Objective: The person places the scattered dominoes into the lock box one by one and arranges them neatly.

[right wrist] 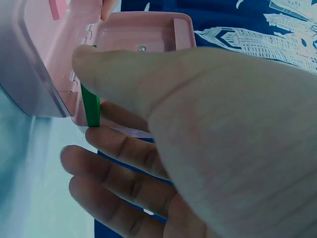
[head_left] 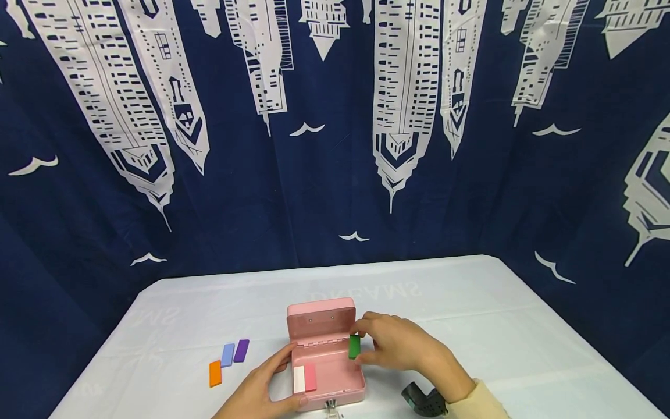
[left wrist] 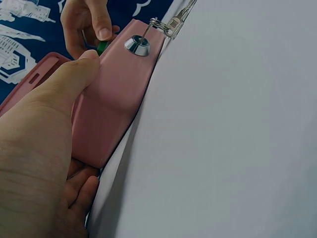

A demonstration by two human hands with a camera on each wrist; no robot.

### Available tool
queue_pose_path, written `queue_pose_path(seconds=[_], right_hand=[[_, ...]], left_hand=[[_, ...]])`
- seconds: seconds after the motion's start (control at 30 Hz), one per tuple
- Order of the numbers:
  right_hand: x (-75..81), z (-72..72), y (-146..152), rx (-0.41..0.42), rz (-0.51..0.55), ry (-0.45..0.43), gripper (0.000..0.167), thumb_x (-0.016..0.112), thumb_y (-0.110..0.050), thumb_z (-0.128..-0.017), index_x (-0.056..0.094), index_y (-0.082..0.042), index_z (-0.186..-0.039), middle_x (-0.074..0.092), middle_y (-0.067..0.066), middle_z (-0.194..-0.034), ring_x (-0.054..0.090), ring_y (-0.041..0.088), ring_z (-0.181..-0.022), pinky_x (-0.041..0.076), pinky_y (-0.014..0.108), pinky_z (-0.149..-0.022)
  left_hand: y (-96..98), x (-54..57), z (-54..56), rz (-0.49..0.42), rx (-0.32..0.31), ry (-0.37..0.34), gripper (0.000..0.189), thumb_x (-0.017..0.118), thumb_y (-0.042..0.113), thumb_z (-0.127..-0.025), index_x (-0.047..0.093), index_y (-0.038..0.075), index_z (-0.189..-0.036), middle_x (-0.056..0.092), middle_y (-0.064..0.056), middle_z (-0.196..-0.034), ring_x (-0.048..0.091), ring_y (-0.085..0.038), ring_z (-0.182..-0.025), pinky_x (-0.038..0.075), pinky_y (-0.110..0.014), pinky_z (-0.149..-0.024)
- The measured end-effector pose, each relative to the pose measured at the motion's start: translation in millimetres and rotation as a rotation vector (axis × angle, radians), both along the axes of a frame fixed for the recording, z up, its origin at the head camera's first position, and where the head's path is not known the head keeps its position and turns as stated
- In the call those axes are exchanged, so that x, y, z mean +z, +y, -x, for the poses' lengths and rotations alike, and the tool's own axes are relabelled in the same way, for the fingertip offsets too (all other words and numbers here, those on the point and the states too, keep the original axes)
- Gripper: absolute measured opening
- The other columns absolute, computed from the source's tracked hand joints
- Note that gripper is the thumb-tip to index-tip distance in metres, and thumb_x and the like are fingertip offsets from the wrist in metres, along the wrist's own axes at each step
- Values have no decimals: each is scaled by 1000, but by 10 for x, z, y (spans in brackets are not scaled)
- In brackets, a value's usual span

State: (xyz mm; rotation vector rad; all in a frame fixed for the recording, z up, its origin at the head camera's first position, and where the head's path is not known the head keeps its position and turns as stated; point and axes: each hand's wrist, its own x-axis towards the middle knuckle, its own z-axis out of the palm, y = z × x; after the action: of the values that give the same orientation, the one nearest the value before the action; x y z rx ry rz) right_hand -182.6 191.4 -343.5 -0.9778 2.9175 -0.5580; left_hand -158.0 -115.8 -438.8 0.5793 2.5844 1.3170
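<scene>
A pink metal cash box (head_left: 335, 396) stands on the table with its lid (head_left: 321, 321) raised. My left hand (head_left: 264, 381) grips its left side, thumb on the front rim and fingers along the side wall. Over the right part of the box, my right hand (head_left: 400, 343) pinches a green block (head_left: 354, 347) between thumb and fingers. In the right wrist view the green block (right wrist: 91, 106) is upright, near the hinge. A white block (head_left: 299, 379) and a pink block (head_left: 310, 377) lie side by side in the front left corner inside.
To the left of the box, an orange block (head_left: 215, 373), a light blue block (head_left: 227, 355) and a purple block (head_left: 241, 350) lie on the white tablecloth (head_left: 173, 326). Keys (left wrist: 174, 25) hang from the front lock (left wrist: 137, 45). A dark blue patterned curtain (head_left: 314, 192) stands behind the table.
</scene>
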Motion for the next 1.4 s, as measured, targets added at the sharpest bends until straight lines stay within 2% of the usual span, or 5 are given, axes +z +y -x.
queue_pose_path(seconds=[0.33, 0.53, 0.73, 0.97, 1.4], right_hand=[[-47, 12, -76, 62, 33, -27, 38, 83, -22, -86, 71, -12, -121, 66, -8, -104, 57, 5, -77, 52, 23, -70], [-70, 8, -113, 86, 46, -36, 35, 82, -23, -85, 72, -14, -117, 63, -9, -101, 52, 1, -73, 48, 20, -67], [-105, 8, -158, 97, 30, -11, 35, 84, -25, -85, 72, -14, -116, 60, -9, -93, 50, 0, -73, 46, 19, -69], [-136, -10, -219, 79, -2, 5, 37, 84, -29, -86, 73, -16, -118, 60, -10, -94, 50, 1, -74, 47, 19, -70], [-287, -26, -362, 128, -19, 83, 38, 85, -32, -85, 74, -20, -119, 62, -11, -98, 49, 0, -75, 47, 18, -72]], left_hand=[[5, 5, -3, -1, 3, -12, 92, 77, 52, -88, 33, 19, -162, 50, -11, -154, 54, -38, -133, 45, -69, -105], [8, 2, -4, 0, 6, -23, 93, 78, 52, -88, 33, 19, -162, 51, -12, -154, 54, -38, -133, 44, -69, -105], [8, 9, -5, 3, 3, -23, 92, 78, 52, -88, 34, 20, -162, 51, -12, -154, 55, -38, -133, 45, -68, -105], [1, 1, -4, 7, -6, 18, 91, 78, 51, -88, 34, 21, -162, 52, -9, -153, 56, -34, -131, 48, -63, -105], [-10, -4, 10, -15, -11, -25, 90, 78, 50, -88, 33, 23, -162, 51, -12, -155, 54, -38, -134, 44, -68, -106]])
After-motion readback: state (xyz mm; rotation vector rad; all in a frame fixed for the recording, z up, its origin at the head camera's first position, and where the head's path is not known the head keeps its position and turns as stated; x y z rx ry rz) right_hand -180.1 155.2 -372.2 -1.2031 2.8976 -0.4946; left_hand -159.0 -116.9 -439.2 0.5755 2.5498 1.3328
